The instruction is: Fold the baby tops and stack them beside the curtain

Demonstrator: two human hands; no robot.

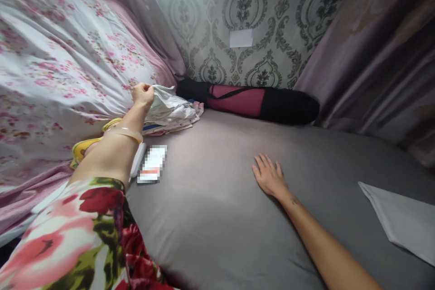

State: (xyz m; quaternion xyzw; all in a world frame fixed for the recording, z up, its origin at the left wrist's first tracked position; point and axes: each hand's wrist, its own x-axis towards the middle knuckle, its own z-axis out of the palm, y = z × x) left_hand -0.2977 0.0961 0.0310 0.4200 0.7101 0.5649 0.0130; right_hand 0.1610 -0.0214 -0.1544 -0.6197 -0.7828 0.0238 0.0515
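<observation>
My left hand (144,94) reaches out to the far left, its fingers pinched on the raised corner of a white cloth (166,96). That cloth lies on top of a pile of folded fabrics (173,122) on the grey bed sheet (210,199). A pale bangle circles my left forearm. My right hand (268,175) rests palm down on the sheet, fingers spread, with nothing in it. To its right lies a flat, folded white cloth (408,222), partly cut off by the frame's edge.
A phone with a blurred screen (152,164) lies near my left forearm, beside a white object (138,161). Against the patterned wall rests a long black and maroon bag (244,101). Floral bedding (68,54) bulges at left, with a yellow item (83,149) below it. Curtains (370,54) hang at right.
</observation>
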